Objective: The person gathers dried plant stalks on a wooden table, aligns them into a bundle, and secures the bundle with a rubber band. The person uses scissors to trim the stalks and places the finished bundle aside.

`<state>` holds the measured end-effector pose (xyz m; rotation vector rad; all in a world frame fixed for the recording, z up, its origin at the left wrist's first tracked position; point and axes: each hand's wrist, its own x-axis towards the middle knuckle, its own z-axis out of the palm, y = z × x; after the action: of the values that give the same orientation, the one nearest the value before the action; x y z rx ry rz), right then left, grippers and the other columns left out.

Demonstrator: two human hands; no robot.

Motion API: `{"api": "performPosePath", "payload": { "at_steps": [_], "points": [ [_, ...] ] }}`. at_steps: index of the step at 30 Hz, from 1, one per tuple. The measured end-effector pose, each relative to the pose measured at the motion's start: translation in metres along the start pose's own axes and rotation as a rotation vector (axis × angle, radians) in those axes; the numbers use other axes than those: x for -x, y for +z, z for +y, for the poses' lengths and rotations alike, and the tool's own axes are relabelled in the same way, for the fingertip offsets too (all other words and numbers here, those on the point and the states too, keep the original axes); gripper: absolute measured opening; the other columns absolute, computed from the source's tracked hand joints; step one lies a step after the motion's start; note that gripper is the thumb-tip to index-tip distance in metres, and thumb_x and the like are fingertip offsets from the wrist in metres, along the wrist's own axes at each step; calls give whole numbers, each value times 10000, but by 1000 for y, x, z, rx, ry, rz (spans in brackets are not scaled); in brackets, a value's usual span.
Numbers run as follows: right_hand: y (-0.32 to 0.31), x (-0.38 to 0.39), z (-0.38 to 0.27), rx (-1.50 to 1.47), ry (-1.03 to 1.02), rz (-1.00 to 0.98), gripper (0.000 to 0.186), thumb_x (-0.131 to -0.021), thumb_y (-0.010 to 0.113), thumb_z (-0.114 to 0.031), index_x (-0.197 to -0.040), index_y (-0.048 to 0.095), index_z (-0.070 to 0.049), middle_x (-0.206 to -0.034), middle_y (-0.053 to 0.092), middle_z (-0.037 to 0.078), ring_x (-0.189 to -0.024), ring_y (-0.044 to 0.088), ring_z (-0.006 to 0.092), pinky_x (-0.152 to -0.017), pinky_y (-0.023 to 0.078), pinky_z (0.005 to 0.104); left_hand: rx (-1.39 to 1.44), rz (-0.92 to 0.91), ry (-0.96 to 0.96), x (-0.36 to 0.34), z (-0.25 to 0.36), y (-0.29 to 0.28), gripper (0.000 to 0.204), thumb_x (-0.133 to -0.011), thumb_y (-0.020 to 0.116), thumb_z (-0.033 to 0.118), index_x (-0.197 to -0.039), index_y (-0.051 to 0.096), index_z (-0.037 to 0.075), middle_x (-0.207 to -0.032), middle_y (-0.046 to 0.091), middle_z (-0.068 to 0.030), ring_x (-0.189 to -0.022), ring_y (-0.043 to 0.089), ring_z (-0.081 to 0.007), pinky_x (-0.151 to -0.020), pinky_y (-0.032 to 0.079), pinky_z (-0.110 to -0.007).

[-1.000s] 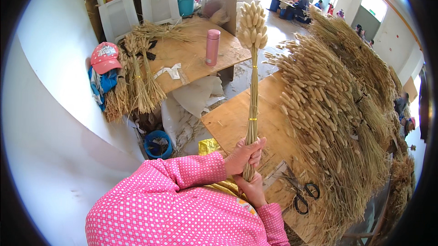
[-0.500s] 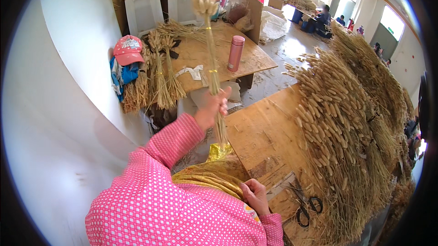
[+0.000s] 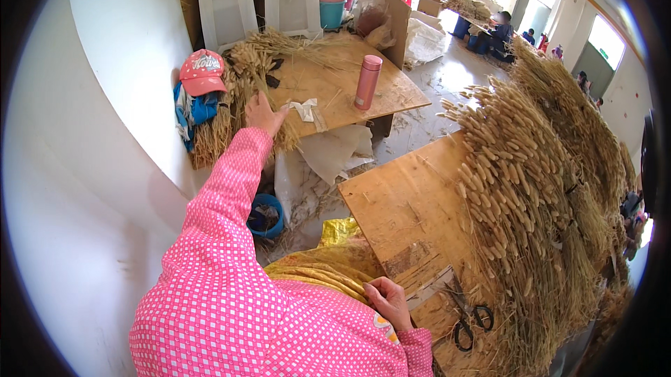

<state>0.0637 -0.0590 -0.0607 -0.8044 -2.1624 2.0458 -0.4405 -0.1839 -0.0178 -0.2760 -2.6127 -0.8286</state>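
At the far left table, my left hand (image 3: 264, 115) lies over bundles of dried grass stalks (image 3: 250, 63) with fluffy heads. Its thumb stands apart from the outstretched fingers, and the hand covers part of the stems. By my lap, my right hand (image 3: 389, 301) is closed with its fingers curled down, next to the yellow cloth (image 3: 318, 265); what they hold, if anything, is hidden. Black-handled scissors (image 3: 467, 319) lie on the near wooden board (image 3: 398, 198), right of that hand. A large heap of loose dried grass stalks (image 3: 514, 188) covers the board's right side.
A pink bottle (image 3: 368, 83) and a white scrap (image 3: 305, 110) sit on the far table (image 3: 391, 94). A pink cap (image 3: 203, 73) rests on blue cloth at its left end. Below stands a blue bucket (image 3: 266, 216). Other people sit farther back.
My left hand has moved forward and left, carrying the raised grass bundle down among the others on the far table. The fingers have loosened. My right hand has stayed by my lap.
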Motion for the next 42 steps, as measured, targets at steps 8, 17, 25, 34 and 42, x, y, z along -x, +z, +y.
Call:
{"api": "performPosePath", "payload": {
  "at_steps": [8, 17, 25, 34, 42],
  "points": [
    [-3, 16, -11, -4, 25, 82, 191, -983, 664, -171, -977, 657, 19, -744, 627, -11, -655, 522, 39, -577, 431, 236, 672, -489, 1152, 230, 87, -37, 352, -879, 718, 193, -1211, 658, 92, -1308, 614, -122, -1248, 563, -324, -1083, 438, -478],
    [-55, 94, -2, 199, -80, 488, 107, -976, 652, -73, -985, 667, 32, -770, 637, 9, -657, 569, 60, -579, 465, 237, 901, -517, 1490, 308, 111, -49, 266, -885, 644, 115, -1142, 679, 59, -1126, 682, -59, -1016, 682, -230, -815, 584, -333],
    [-188, 162, 26, 665, -49, 1032, 187, -1013, 622, -147, -1060, 678, 25, -850, 645, 58, -664, 588, 117, -575, 471, 269, 907, -601, 1626, 343, 148, -27, 276, -871, 660, 128, -1136, 670, 51, -1064, 680, -59, -900, 685, -209, -693, 586, -299],
    [-287, 178, 74, 1406, 327, 1092, 657, -777, 831, -196, -1370, 555, -132, -1223, 628, 116, -1186, 570, 327, -972, 477, 447, 820, -800, 1219, 362, 191, 28, 200, -826, 721, 103, -1024, 737, 94, -842, 684, -94, -737, 679, -278, -622, 577, -371],
    [-259, 203, 64, 1394, 3, 1246, 164, -868, 738, -87, -1029, 716, -114, -992, 628, 50, -911, 599, 250, -798, 498, 384, 781, -841, 1092, 366, 202, 21, 146, -879, 734, 112, -1003, 733, 36, -882, 692, -119, -745, 683, -276, -653, 531, -340]
  ]
}}
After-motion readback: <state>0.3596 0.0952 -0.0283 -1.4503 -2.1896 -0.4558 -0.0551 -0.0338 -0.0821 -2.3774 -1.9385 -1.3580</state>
